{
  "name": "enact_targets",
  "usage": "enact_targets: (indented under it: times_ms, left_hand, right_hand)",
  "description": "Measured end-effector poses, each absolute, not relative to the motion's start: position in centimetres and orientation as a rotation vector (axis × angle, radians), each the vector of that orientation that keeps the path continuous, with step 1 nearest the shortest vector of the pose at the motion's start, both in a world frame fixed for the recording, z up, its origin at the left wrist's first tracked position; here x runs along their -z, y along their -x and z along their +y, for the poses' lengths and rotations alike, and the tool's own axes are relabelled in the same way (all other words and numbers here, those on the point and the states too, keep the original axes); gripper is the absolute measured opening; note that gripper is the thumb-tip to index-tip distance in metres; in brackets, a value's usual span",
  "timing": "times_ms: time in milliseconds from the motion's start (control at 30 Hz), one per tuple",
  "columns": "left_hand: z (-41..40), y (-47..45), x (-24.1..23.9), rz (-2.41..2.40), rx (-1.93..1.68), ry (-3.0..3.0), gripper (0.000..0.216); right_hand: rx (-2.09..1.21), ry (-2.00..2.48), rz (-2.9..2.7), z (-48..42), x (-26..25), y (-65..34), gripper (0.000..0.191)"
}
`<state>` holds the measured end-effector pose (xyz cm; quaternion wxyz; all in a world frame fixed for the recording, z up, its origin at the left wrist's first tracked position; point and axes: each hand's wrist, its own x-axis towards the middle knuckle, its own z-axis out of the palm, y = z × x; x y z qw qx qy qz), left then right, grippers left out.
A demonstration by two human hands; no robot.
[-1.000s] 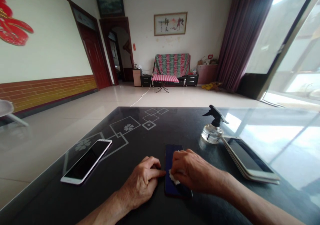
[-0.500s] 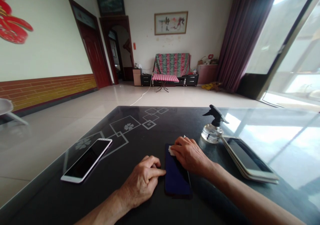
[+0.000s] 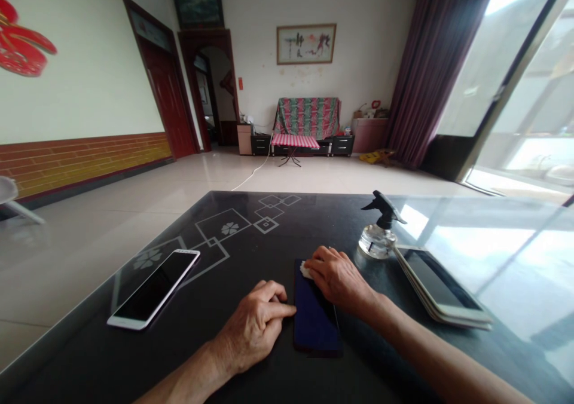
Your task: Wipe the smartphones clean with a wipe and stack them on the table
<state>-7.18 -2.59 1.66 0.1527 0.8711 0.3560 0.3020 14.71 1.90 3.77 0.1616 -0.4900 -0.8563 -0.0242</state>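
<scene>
A dark blue-screened phone (image 3: 316, 326) lies flat on the black table. My right hand (image 3: 336, 278) presses a small white tissue (image 3: 306, 269) against the far end of its screen, with the fingers closed over it and most of the tissue hidden. On the near left, my left hand (image 3: 255, 320) rests on the table with its fingers mostly curled in and nothing visible inside. One outstretched finger of it touches the phone's left edge.
To the left lies a white-framed phone (image 3: 155, 290). A clear spray bottle (image 3: 378, 241) with a black trigger head stands beyond my right hand. Beside it is a stack of white tablets (image 3: 442, 287). The black table (image 3: 242, 254) has its far edge near the tiled floor.
The hands, tissue and phone keep almost the same places. The whole view has shifted very slightly.
</scene>
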Motion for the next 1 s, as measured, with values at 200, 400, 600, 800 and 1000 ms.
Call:
enact_targets:
  times_ms: [200,400,600,800,1000]
  left_hand:
    - [-2.5,7.2,-1.6,1.016,-0.867,-2.497,0.045]
    - [-2.6,7.2,-1.7,1.01,-0.876,-2.499,0.045]
    - [-2.5,7.2,-1.7,1.001,-0.875,-2.498,0.046]
    - [-2.7,7.1,-1.6,1.019,-0.885,-2.501,0.046]
    - [-2.7,7.3,-1.6,1.005,-0.865,-2.502,0.047]
  right_hand:
    - [0.107,1.425,-2.462,3.2,-3.9,-14.5,0.025]
    - [0.131,1.374,-2.473,3.3,-4.0,-13.4,0.022]
    - [0.14,1.339,-2.458,2.9,-3.6,-13.6,0.023]
    - [0.179,1.407,-2.428,3.4,-3.6,-13.7,0.024]
    - [0.173,1.338,-2.47,3.3,-3.8,-12.3,0.023]
